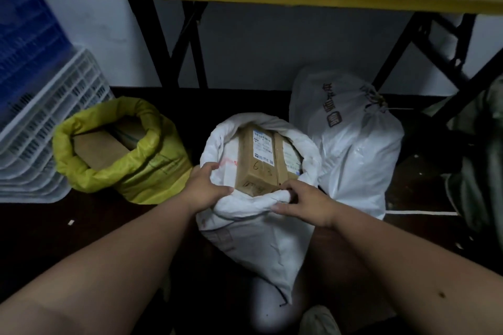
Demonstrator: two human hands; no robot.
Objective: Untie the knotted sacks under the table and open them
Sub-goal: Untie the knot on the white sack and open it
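Left hand (202, 190) and right hand (304, 204) gripping open white sack (258, 236) rim, cardboard boxes (258, 163) inside

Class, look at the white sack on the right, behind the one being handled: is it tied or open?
Tied: the right white sack has its neck bunched and bound by a cord.

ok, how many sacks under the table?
3: yellow sack left, open; white sack centre, held open by both hands; tied white sack right. More may be hidden.
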